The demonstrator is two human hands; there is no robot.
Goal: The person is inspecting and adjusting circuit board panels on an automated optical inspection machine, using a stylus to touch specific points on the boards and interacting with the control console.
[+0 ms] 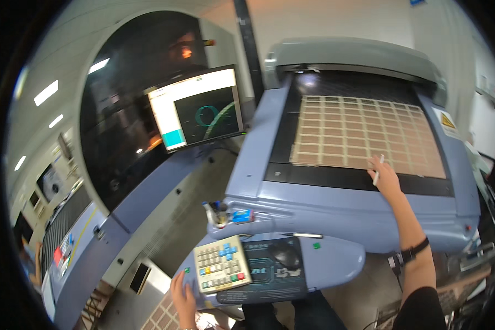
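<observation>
**Panel on the machine bed, right hand at its near edge**

A person stands at a large blue-grey machine (335,214). A tan panel (363,135), gridded into many small rectangular cells, lies flat on the dark bed (283,137) at about 1 o'clock in the view. It looks fully seated and square to the bed, so loading appears done; nothing shows whether the machine is running.

The right hand (386,177) reaches to the panel's near edge at 3 o'clock from centre, fingers curled around a thin white stick, perhaps a pen (378,170), its tip touching the panel.

The left hand (182,297), at 7 o'clock, rests against the left end of a console shelf (335,258), fingers loosely bent, holding nothing. Just beside it sits a keypad (223,264) with coloured keys, then a mouse (286,254) on a dark pad. A lit monitor (198,110) stands at 11 o'clock.
</observation>
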